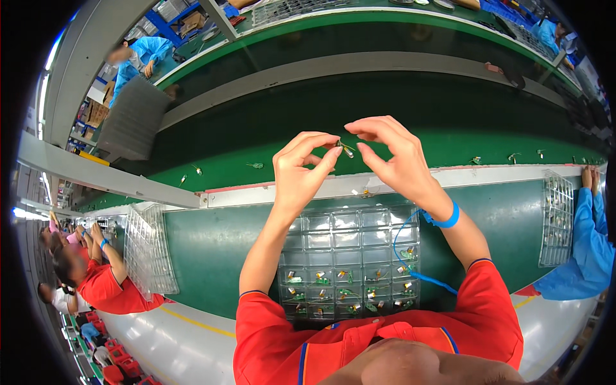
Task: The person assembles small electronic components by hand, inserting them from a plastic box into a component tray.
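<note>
- Pinching a small electronic part point(347, 153), with silvery cylinder and thin wire, between thumb and index finger of the left hand point(300, 165); holding it in the air, near the inner edge of the long green surface point(256, 131).
- Bringing the right hand point(399, 154) just beside the part, with thumb and fingers parted and grasping nothing visible; not being able to tell any contact with the wire.
- Judging the step: probably handling or orienting this single part between the two hands.
- Judging the next move: probably calling for a fine, light closing of the right fingertips, and for a steady left pinch, without pulling the wire.
- Having below, on the green worktop point(212, 256), a clear compartment tray point(346, 240); bearing similar parts point(321, 278) mostly in the nearer rows, with bare compartments in the farther rows.
- Wearing a blue wristband point(446, 218) at the right wrist, with a blue cord point(434, 281) running over the tray side.
- Seeing farther out, beyond the pale ledge point(250, 196), some loose parts point(197, 171) lying scattered on the long green surface.
- Sitting between co-workers: red shirt point(122, 285) at left, blue sleeves point(582, 221) at right, both near other clear trays point(151, 250).
</note>
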`<state>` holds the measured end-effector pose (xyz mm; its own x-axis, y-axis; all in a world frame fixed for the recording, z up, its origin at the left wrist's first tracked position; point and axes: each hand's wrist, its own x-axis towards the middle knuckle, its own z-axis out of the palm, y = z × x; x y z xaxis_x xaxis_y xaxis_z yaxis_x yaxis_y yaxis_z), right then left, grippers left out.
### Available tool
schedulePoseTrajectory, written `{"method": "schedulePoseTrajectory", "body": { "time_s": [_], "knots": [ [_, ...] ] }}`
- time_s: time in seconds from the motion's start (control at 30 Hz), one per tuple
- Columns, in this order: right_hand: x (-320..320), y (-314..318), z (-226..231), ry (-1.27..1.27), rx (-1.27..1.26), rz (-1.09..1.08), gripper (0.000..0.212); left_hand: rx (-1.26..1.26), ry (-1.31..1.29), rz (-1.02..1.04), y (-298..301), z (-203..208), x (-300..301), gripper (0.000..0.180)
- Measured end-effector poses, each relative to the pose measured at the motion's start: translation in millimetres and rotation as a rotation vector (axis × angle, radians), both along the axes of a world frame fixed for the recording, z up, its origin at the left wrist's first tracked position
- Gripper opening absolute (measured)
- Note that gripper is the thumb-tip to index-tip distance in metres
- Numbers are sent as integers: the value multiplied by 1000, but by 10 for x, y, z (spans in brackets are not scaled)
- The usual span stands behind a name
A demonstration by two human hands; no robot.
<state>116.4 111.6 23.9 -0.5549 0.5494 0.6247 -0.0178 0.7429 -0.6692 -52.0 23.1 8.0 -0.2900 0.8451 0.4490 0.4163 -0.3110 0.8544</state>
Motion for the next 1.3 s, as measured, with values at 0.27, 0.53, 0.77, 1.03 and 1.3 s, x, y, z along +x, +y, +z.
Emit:
{"method": "schedulePoseTrajectory", "body": {
  "time_s": [0.27,0.53,0.77,1.03,1.3],
  "knots": [
    [-5,-103,38,17,20,58,31,-47,-358,-165,-43,41,21,18],
    [23,-43,16,89,245,59,22,-146,-638,-309,-62,50,-18,18],
    [55,-62,76,29,506,26,32,-173,-651,-249,-83,84,18,18],
    [79,-67,67,48,541,-67,29,-142,-513,-150,-102,132,63,15],
    [39,-210,55,-42,502,-140,16,-101,-401,-96,-156,190,153,17]
  ]
}}
